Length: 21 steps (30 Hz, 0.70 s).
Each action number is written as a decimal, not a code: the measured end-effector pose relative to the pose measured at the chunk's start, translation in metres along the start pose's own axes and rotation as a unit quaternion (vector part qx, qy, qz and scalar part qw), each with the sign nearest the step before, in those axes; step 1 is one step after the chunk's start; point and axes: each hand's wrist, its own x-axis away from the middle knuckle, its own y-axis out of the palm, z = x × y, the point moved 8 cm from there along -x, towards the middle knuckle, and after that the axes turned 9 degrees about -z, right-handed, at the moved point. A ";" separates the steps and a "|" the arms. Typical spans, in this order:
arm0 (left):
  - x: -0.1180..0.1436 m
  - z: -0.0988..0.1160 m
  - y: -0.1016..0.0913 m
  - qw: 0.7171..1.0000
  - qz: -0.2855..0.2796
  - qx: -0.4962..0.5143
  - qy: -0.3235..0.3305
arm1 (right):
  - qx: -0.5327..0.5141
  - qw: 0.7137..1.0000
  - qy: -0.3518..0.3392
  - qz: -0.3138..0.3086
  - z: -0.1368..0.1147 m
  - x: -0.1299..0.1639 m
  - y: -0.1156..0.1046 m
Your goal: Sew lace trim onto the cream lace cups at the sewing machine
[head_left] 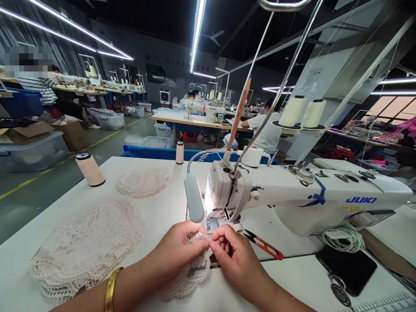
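Both my hands pinch a piece of white lace (199, 269) just in front of the needle area of a white sewing machine (286, 190). My left hand (177, 247) grips the lace from the left, thumb and fingers pressed together. From the right, my right hand (235, 258) holds its edge between thumb and curled fingers, close beside the left fingertips. The lace hangs down over the table edge of the machine bed, partly hidden by my left hand. A lamp (194, 199) lights the spot. Red-handled thread snips (264, 245) lie right of my right hand.
Left on the white table (130, 268) lie a large lace stack (87, 247) and a smaller lace stack (143, 182). Thread cones (90, 170) stand near the back edge. At right are a black phone (346, 268) and a coiled cord (343, 238). Other people sit at machines beyond.
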 end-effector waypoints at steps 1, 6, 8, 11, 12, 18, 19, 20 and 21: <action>0.000 0.001 0.000 1.000 0.001 -0.002 0.009 | 0.002 1.000 -0.005 -0.001 -0.001 0.000 0.000; 0.000 0.002 0.001 0.999 0.002 -0.031 0.024 | 0.022 0.999 -0.028 -0.002 -0.006 -0.002 0.000; 0.000 0.004 0.003 0.999 -0.008 -0.022 0.027 | 0.032 0.999 -0.032 0.001 -0.007 -0.002 0.000; 0.000 0.011 0.011 0.996 -0.060 0.037 0.054 | 0.052 0.998 -0.041 0.007 -0.008 -0.002 -0.001; 0.000 0.013 0.014 0.993 -0.083 0.055 0.062 | 0.060 0.997 -0.046 0.010 -0.008 -0.001 -0.001; -0.004 -0.004 0.012 0.997 -0.061 0.053 0.015 | 0.093 0.992 -0.074 0.034 -0.012 0.000 -0.003; -0.004 -0.007 0.010 0.998 -0.051 0.046 0.010 | 0.094 0.992 -0.073 0.034 -0.012 0.000 -0.003; -0.004 -0.009 0.009 0.998 -0.044 0.039 0.007 | 0.094 0.992 -0.072 0.032 -0.012 0.000 -0.003; -0.003 -0.010 0.008 0.999 -0.040 0.028 0.004 | 0.094 0.992 -0.072 0.031 -0.012 0.000 -0.003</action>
